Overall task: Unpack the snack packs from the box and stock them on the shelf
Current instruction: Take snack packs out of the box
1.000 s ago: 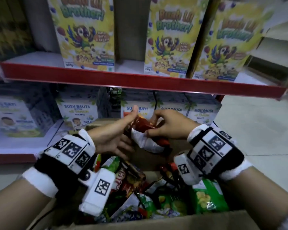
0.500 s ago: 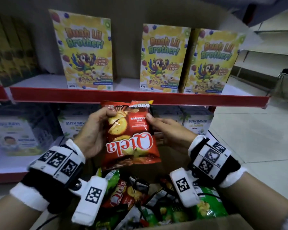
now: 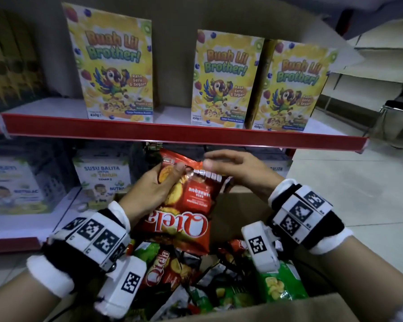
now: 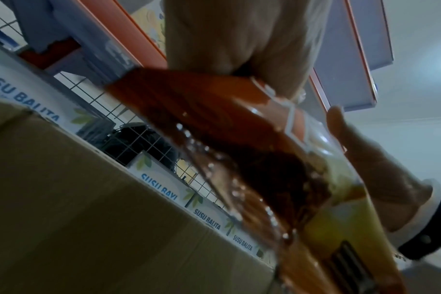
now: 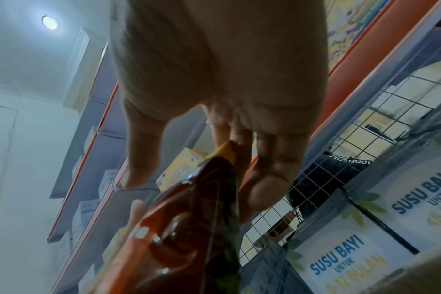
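Since 0.5 s ago the right hand [image 3: 240, 173] has let go of the red Qtela pack [image 3: 184, 212]; its fingers [image 5: 272, 173] are now released and straight, just beside the pack's top edge. The left hand [image 3: 149, 189] keeps grasping the pack, thumb on the front, above the box [image 3: 289, 307]. The pack hangs upside down, glossy and crinkled. The other packs [image 3: 275, 282] in the box are partly hidden. The shelf [image 3: 172, 133] above shows 3 cereal boxes [image 3: 223, 80].

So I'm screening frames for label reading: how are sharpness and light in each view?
Head view: dim, Qtela pack readable, right hand motion-smeared, edges bowed. Left wrist view: pack a blurred streak with glare specks. Right wrist view: hand soft, ceiling lamp flaring.
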The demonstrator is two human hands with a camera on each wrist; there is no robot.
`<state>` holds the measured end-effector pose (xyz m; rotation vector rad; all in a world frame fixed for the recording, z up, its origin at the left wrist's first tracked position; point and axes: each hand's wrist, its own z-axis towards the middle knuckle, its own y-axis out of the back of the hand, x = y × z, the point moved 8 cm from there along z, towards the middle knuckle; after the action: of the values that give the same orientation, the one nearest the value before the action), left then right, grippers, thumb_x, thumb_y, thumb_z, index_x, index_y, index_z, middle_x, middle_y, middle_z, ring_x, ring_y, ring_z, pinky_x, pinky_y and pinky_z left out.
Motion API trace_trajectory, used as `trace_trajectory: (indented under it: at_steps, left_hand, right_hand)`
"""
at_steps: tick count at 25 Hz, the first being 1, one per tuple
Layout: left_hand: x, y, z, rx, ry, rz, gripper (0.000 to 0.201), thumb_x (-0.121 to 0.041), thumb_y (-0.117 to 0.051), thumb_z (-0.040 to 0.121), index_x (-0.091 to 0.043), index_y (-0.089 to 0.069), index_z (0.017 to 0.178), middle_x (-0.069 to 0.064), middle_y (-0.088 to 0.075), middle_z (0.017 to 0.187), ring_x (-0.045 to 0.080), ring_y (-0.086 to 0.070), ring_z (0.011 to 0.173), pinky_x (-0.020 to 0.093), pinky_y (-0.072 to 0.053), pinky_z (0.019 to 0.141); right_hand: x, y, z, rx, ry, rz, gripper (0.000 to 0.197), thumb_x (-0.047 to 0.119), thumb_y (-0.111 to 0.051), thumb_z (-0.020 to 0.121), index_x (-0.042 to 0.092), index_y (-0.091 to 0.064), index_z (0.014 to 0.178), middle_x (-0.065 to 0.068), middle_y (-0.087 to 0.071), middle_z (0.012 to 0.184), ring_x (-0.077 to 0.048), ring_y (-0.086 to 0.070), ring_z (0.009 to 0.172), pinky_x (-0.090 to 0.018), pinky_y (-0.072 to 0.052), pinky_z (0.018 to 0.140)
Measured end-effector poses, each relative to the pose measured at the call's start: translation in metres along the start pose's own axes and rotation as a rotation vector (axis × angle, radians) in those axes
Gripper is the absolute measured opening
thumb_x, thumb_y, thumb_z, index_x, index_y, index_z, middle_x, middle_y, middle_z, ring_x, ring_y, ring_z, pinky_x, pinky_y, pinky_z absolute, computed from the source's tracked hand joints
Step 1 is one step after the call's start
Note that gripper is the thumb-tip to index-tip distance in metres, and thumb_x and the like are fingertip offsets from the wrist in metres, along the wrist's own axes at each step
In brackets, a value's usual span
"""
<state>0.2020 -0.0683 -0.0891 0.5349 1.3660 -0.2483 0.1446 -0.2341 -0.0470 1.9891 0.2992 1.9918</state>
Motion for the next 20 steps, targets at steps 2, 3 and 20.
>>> trace_trajectory:
  at_steps: [2, 3, 20]
  left_hand:
    - [-0.004, 0.008, 0.001, -0.082, -0.014, 0.073, 0.062, -0.072, -0.049, 0.062, -0.026, -0.06, 0.103, -0.008, -0.071, 0.089, 0.003, -0.069, 0.073, 0.01, -0.049, 0.058]
    - [-0.008, 0.018, 0.001, -0.174, -0.02, 0.091, 0.065, -0.074, -0.05, 0.059, -0.026, -0.059, 0.102, -0.011, -0.066, 0.091, 0.0, -0.065, 0.076, 0.01, -0.047, 0.057]
    - [-0.028, 0.025, 0.0, -0.236, -0.108, -0.157, 0.075, -0.052, -0.079, 0.037, -0.027, -0.058, 0.104, -0.004, -0.069, 0.102, 0.009, -0.068, 0.086, 0.015, -0.054, 0.061]
  right_hand:
    - [-0.004, -0.005, 0.001, 0.011, -0.007, -0.062, 0.041, 0.045, -0.08, 0.061, 0.024, -0.073, 0.095, 0.0, -0.074, 0.095, -0.02, -0.069, 0.083, -0.028, -0.054, 0.061]
    - [-0.005, 0.001, 0.003, -0.056, -0.002, -0.028, 0.032, 0.037, -0.081, 0.065, 0.02, -0.073, 0.092, -0.002, -0.073, 0.092, -0.022, -0.068, 0.081, -0.029, -0.055, 0.062]
    - [0.0, 0.004, -0.008, -0.092, 0.059, 0.064, 0.065, 0.049, -0.074, 0.058, 0.028, -0.06, 0.118, 0.003, -0.065, 0.117, -0.017, -0.063, 0.107, -0.038, -0.052, 0.093]
